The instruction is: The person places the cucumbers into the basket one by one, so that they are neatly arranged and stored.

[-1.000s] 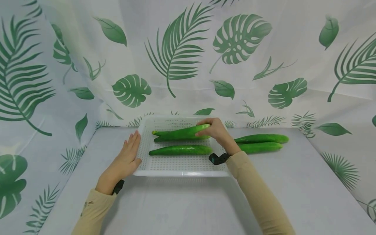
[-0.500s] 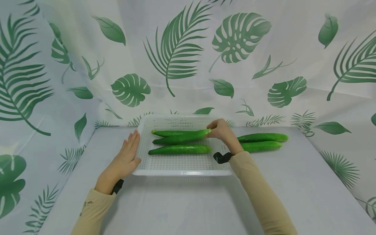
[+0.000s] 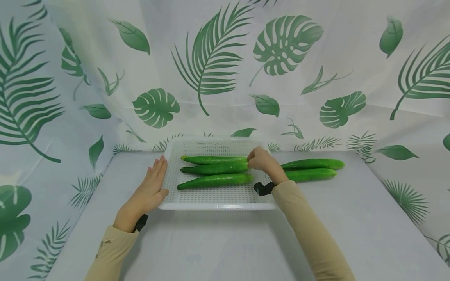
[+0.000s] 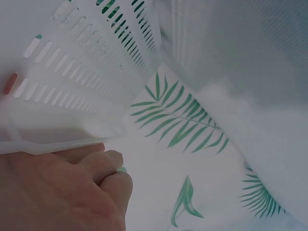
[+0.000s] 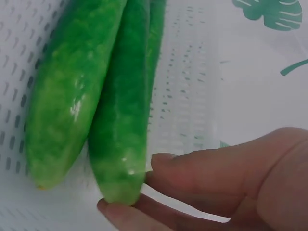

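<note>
Three cucumbers [image 3: 214, 169] lengthwise left-right

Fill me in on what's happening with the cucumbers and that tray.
A person is working at a white perforated tray on a table. Their right hand pinches the near end of the middle cucumber, which lies in the tray between two other cucumbers. Their left hand rests flat against the tray's left edge. Two more cucumbers lie on the table to the tray's right.
</note>
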`<state>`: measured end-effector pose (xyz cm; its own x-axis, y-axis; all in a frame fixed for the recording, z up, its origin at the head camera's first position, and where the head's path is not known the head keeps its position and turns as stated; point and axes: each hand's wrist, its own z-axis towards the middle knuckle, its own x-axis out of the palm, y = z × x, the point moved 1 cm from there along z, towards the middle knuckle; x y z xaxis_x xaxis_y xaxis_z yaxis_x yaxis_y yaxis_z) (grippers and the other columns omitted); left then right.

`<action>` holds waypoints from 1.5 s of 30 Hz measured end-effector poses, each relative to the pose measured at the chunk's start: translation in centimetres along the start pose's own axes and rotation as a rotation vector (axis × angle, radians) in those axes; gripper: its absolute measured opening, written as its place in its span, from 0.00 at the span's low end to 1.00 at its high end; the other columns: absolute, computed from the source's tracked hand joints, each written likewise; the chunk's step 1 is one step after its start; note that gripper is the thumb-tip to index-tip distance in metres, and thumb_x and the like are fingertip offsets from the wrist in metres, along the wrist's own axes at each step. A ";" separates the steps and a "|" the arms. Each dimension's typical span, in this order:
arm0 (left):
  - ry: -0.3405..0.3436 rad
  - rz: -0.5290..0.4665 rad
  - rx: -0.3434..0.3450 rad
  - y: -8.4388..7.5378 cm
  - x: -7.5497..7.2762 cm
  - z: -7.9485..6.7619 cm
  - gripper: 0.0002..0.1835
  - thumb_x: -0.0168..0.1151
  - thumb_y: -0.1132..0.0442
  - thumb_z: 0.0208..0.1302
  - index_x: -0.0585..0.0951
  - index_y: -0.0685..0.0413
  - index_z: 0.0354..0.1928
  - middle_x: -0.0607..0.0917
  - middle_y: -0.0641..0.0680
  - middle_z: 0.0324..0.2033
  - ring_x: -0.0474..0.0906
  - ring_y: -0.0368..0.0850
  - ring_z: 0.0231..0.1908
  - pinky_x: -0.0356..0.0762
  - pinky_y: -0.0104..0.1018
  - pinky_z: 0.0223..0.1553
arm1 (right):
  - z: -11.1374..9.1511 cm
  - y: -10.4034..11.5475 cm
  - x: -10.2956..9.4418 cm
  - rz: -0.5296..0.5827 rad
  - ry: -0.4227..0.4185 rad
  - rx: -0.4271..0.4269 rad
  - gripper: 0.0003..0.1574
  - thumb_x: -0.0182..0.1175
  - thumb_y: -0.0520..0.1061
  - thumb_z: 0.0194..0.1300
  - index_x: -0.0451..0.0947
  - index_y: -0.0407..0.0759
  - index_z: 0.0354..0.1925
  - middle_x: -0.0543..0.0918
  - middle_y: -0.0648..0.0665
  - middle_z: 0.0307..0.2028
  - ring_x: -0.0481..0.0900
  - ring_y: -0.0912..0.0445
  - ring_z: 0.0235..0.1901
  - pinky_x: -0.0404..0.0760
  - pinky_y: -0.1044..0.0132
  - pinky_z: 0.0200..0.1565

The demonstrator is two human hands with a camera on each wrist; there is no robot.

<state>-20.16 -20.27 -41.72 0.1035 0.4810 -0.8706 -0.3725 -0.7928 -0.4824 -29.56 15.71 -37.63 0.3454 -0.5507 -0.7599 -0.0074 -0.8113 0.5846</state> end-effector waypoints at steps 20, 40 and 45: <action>-0.014 -0.009 0.017 -0.1 -0.1 -0.1 0.45 0.48 0.69 0.61 0.38 0.70 0.76 0.37 0.65 0.77 0.28 0.60 0.76 0.30 0.59 0.73 | -4.1 0.5 -3.9 0.135 -0.152 -0.217 0.21 0.54 0.41 0.73 0.77 0.30 0.58 0.78 0.30 0.56 0.75 0.37 0.57 0.75 0.43 0.56; 0.004 0.003 0.007 -0.3 -0.2 -0.2 0.45 0.48 0.69 0.62 0.37 0.70 0.76 0.35 0.64 0.77 0.27 0.60 0.76 0.30 0.59 0.73 | -9.7 -11.2 -9.2 0.754 -0.686 -0.611 0.18 0.57 0.34 0.70 0.75 0.20 0.52 0.85 0.42 0.46 0.82 0.53 0.48 0.77 0.73 0.53; -0.001 0.004 0.014 -0.3 -0.2 -0.2 0.45 0.48 0.69 0.62 0.37 0.70 0.76 0.35 0.65 0.77 0.27 0.60 0.76 0.30 0.60 0.73 | -9.8 -15.4 -8.6 0.956 -0.801 -0.480 0.19 0.58 0.33 0.69 0.74 0.17 0.52 0.85 0.41 0.43 0.82 0.52 0.48 0.78 0.73 0.52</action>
<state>-19.90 -20.17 -41.46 0.1009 0.4786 -0.8722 -0.3855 -0.7894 -0.4778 -23.20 34.88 -37.37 -0.2534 -0.9568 0.1423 0.4497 0.0137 0.8931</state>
